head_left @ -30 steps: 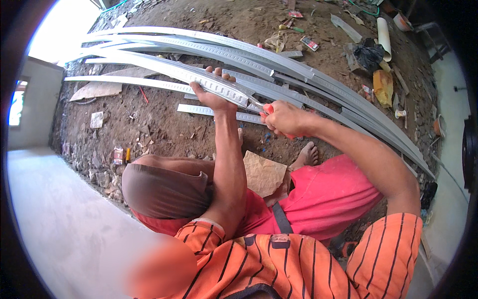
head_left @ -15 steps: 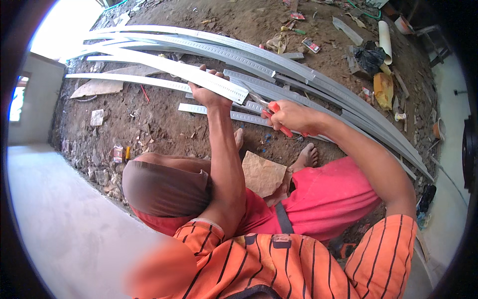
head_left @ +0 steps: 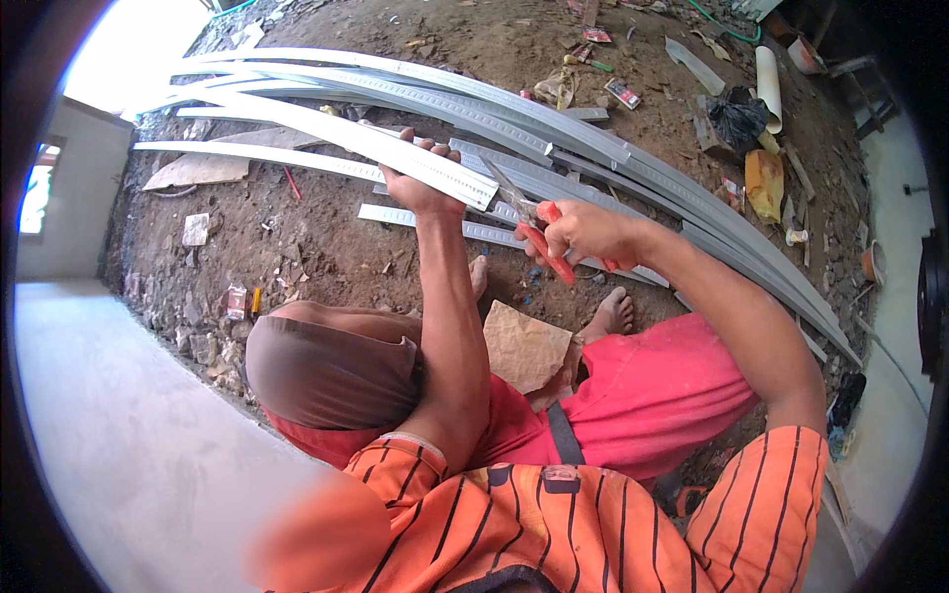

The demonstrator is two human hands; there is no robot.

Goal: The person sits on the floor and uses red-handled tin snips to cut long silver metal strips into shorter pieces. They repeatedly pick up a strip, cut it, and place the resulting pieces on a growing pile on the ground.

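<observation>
Head: left hand point(head_left: 427, 197) partly behind strip point(head_left: 346, 133)

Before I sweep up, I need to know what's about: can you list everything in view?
Held strip: 1, silver, upper centre
Snips: 1, red-handled, centre
Other strips: several, silver, on soil
Slab: 1, tan, centre, nearer the body
Pipe: 1, white, upper right
Bag: 1, black, beside pipe
Unclear item: 1, yellow, near bag
Stick: 1, red, left of centre
Scraps: many, mixed, scattered
Shirt: 1, orange, bottom
Legwear: 1, red, lower centre
Left hand: 1, bare, holding strip
Right hand: 1, bare, holding snips
Feet: 2, bare, near slab
</observation>
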